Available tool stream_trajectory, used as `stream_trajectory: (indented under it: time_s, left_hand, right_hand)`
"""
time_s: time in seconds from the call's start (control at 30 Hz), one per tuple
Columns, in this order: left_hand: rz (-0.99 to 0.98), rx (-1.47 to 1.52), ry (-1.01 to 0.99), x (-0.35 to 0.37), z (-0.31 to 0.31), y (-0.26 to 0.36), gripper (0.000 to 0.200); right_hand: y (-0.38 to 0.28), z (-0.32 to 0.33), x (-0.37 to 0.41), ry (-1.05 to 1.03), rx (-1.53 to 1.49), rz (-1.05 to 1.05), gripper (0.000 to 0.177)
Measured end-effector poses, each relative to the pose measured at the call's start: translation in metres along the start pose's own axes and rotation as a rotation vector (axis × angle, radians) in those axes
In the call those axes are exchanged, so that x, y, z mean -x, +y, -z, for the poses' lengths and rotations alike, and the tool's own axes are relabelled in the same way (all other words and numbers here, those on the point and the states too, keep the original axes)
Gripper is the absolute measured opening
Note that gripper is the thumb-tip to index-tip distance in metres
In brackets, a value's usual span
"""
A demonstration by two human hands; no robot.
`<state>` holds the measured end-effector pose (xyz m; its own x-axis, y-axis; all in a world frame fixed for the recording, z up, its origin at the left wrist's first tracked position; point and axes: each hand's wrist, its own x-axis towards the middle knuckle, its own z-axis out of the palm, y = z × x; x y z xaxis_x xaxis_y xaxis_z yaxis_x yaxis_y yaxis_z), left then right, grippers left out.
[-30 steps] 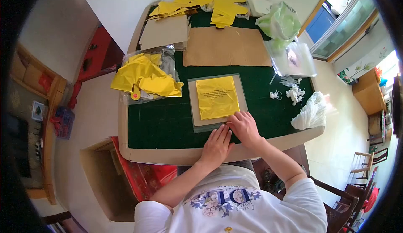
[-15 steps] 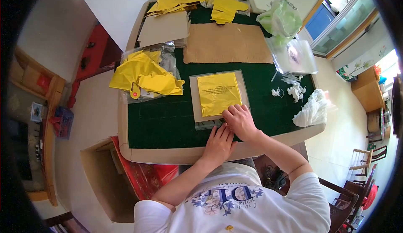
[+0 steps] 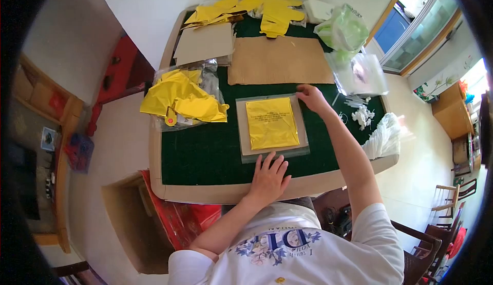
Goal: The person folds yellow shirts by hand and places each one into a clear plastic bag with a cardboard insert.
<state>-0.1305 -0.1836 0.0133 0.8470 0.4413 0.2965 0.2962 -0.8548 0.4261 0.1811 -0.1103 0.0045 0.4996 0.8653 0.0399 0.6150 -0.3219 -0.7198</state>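
Note:
In front of me lies a clear plastic bag point(image 3: 303, 152) holding a sheet of grey-brown cardboard point(image 3: 243, 131) and a folded yellow foil piece point(image 3: 272, 125) with small dark print. My left hand point(image 3: 269, 178) rests open at the bag's lower edge, fingers spread and fingertips on the clear strip. At the bag's top right corner is my right hand point(image 3: 312, 100), its fingers curled together in a pinch on the corner. The exact grip of its fingertips is partly hidden.
A bag of yellow foil pieces point(image 3: 179, 97) lies to the left. Behind are stacked cardboard sheets point(image 3: 204, 43), a brown cardboard sheet point(image 3: 280, 59) and more yellow foil point(image 3: 277, 17). Clear bags point(image 3: 362, 74), white string point(image 3: 363, 116) and a white bundle point(image 3: 382, 137) lie right.
My right hand has moved from the bag's lower edge up to its top right corner. My left hand stays at the lower edge, its fingers now more spread.

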Motion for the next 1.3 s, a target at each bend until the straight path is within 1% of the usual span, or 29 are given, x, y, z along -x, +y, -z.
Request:
stream_trajectory:
  time_s: [0.1, 0.17, 0.2, 0.3, 0.4, 0.5, 0.6, 0.7, 0.8, 0.83, 0.93, 1.03, 1.13, 1.23, 1.3]
  left_hand:
    - [0.011, 0.001, -0.004, -0.002, -0.002, 0.000, 0.041]
    - [0.010, -0.008, -0.007, -0.002, -0.003, 0.001, 0.040]
    - [0.009, -0.013, -0.008, -0.002, -0.003, 0.001, 0.040]
    - [0.012, -0.021, -0.018, -0.001, -0.003, 0.001, 0.040]
    - [0.018, -0.025, -0.033, -0.002, -0.003, 0.001, 0.040]
    - [0.018, -0.025, -0.026, -0.001, -0.004, 0.001, 0.041]
    - [0.015, -0.030, -0.015, 0.000, -0.004, 0.001, 0.040]
    - [0.003, -0.021, -0.011, 0.000, -0.005, -0.001, 0.039]
    - [-0.001, -0.038, -0.008, -0.001, -0.004, 0.000, 0.040]
    - [0.000, -0.033, -0.008, -0.001, -0.004, 0.000, 0.040]
    - [0.004, -0.026, 0.007, -0.001, -0.007, -0.002, 0.040]
    - [0.009, -0.007, 0.026, 0.000, -0.007, -0.001, 0.039]
    - [0.014, -0.014, 0.011, 0.000, -0.006, -0.001, 0.039]
    - [0.013, -0.029, 0.004, 0.000, -0.004, 0.000, 0.040]
    - [0.012, -0.028, 0.007, 0.000, -0.004, 0.000, 0.040]
  right_hand:
    - [-0.010, 0.009, -0.005, -0.119, 0.049, -0.004, 0.025]
    - [0.003, 0.006, -0.012, -0.110, -0.051, -0.001, 0.023]
    - [-0.002, 0.007, -0.011, -0.104, -0.101, 0.000, 0.022]
    - [-0.016, 0.016, -0.006, -0.264, -0.248, -0.132, 0.014]
    - [-0.007, 0.011, -0.014, -0.305, -0.218, -0.158, 0.014]
    - [-0.003, 0.007, -0.014, -0.260, -0.161, -0.158, 0.016]
    - [-0.006, 0.006, -0.010, -0.209, -0.085, -0.106, 0.022]
    - [-0.027, -0.001, 0.002, 0.072, 0.121, 0.167, 0.024]
    - [-0.043, -0.018, -0.018, -0.047, 0.238, 0.335, 0.027]
    - [-0.055, -0.024, -0.025, -0.154, 0.331, 0.267, 0.026]
    - [-0.086, -0.039, -0.035, -0.337, 0.305, 0.255, 0.028]
    - [-0.109, -0.048, -0.039, -0.490, 0.380, 0.257, 0.028]
    - [-0.123, -0.050, -0.043, -0.596, 0.426, 0.243, 0.028]
    - [-0.113, -0.056, -0.049, -0.612, 0.358, 0.333, 0.027]
    - [-0.114, -0.056, -0.051, -0.692, 0.365, 0.252, 0.026]
